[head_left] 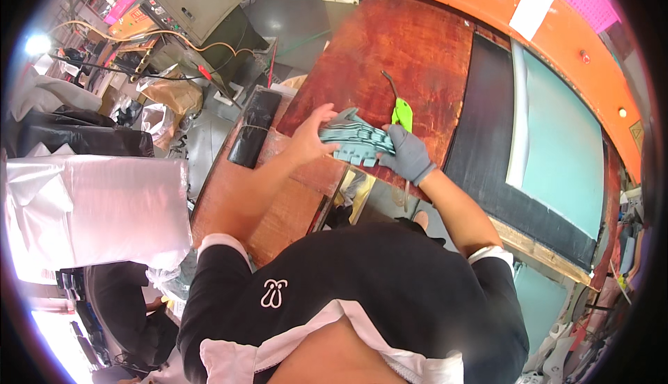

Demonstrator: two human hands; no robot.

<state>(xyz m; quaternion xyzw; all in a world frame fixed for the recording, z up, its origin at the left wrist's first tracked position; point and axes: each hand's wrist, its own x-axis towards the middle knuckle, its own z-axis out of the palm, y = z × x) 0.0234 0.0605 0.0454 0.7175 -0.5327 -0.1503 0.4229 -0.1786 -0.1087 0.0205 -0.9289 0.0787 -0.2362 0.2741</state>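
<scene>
My bare left hand [313, 135] and my grey-gloved right hand [409, 155] hold a stack of thin teal die-cut pieces [356, 137] between them. The left is closed on the stack's left end, the right on its right end. Notched edges show along the stack's lower side, above the near edge of a reddish-brown wooden table [390, 43]. Just beyond the gloved fingers lies a lime-green air blow gun [401, 113], its thin dark bent nozzle pointing away from me. What material the pieces are, I cannot tell.
A black wrapped roll [255, 128] lies left of my left forearm. At right, a teal sheet [563, 133] rests on a black board beneath an orange machine beam [543, 25]. Silvery plastic covers a large block [97, 210] at left; a person in dark clothes [125, 307] is below it.
</scene>
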